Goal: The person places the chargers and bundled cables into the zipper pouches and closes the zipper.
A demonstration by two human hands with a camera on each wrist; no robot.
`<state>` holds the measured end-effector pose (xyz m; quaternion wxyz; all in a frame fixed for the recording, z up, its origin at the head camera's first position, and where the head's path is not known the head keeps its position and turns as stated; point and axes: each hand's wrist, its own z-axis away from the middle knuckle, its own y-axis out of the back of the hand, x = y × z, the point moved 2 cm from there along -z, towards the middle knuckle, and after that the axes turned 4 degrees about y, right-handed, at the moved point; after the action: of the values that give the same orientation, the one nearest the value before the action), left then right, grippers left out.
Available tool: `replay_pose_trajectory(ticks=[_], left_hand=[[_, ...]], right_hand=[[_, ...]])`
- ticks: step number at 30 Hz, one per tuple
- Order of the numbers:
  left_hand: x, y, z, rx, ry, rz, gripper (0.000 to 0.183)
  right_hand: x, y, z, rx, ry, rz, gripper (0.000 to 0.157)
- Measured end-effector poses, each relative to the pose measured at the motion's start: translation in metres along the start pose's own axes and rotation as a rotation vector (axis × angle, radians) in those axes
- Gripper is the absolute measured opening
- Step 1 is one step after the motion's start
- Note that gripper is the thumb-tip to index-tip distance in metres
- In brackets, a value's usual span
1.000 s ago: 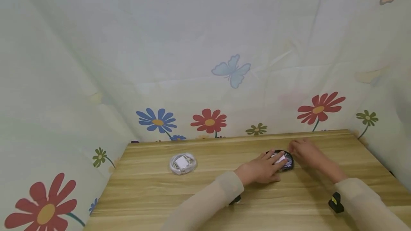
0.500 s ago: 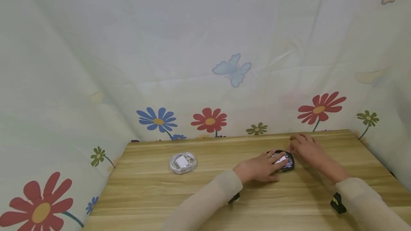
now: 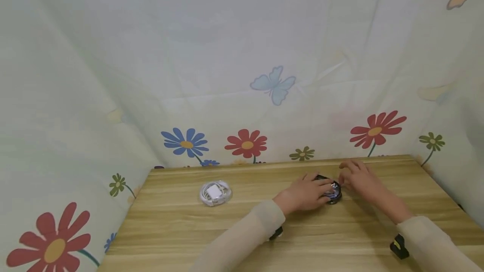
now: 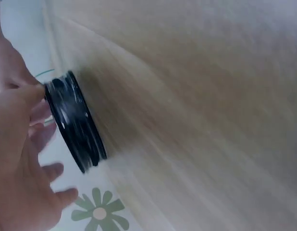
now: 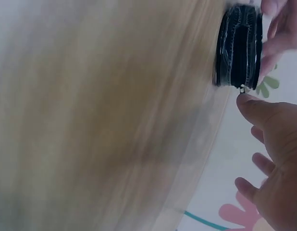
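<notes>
A small round black zip case (image 3: 333,192) with a shiny, see-through top lies on the wooden table. My left hand (image 3: 304,194) rests over its left part with spread fingers, covering much of the top. At its right side, my right hand (image 3: 361,181) pinches a small zipper pull (image 5: 242,90), thumb tip against it. The right wrist view shows the case's dark side band (image 5: 240,45) and fingers of the left hand (image 5: 281,41) above it. In the left wrist view, the left thumb is at the case's edge. The contents are hidden by the fingers and glare.
To the left on the table (image 3: 174,230) lies a coiled white cable with a white plug (image 3: 214,192) in clear round packaging. Floral fabric (image 3: 211,62) hangs behind and at both sides of the table. Black camera mounts (image 3: 398,247) sit under the wrists.
The case has shifted slightly left and its white patch is no longer visible. My left fingers lie further over it, and my right hand has followed slightly left.
</notes>
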<state>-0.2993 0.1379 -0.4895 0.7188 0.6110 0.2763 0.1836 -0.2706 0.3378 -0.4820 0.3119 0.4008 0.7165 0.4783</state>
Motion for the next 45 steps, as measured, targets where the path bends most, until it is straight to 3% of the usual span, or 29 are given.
replay_pose_trajectory(ticks=[4, 8, 15, 24, 30, 37, 45], left_hand=[[0.003, 0.000, 0.000, 0.072, 0.099, 0.026, 0.052], [0.012, -0.006, 0.001, 0.104, 0.186, 0.016, 0.068], [0.020, -0.009, -0.003, 0.088, 0.241, 0.037, 0.078], [0.018, -0.012, -0.009, 0.101, 0.195, 0.056, 0.069], [0.013, -0.005, -0.012, 0.106, 0.126, 0.061, 0.066], [0.010, 0.004, -0.010, 0.061, 0.081, 0.065, 0.065], [0.007, 0.007, -0.007, 0.001, 0.047, 0.075, 0.066]], right_hand=[[-0.007, -0.002, 0.006, 0.028, -0.014, -0.024, 0.020], [-0.013, -0.005, 0.011, 0.069, -0.028, -0.064, 0.019], [-0.025, -0.004, 0.017, 0.079, -0.060, -0.089, 0.020], [-0.027, -0.006, 0.020, 0.118, -0.050, -0.097, 0.024], [-0.026, -0.004, 0.020, 0.075, -0.108, -0.069, 0.020], [-0.022, 0.001, 0.019, 0.047, -0.165, -0.053, 0.017], [-0.016, 0.000, 0.015, 0.032, -0.163, -0.067, 0.014]])
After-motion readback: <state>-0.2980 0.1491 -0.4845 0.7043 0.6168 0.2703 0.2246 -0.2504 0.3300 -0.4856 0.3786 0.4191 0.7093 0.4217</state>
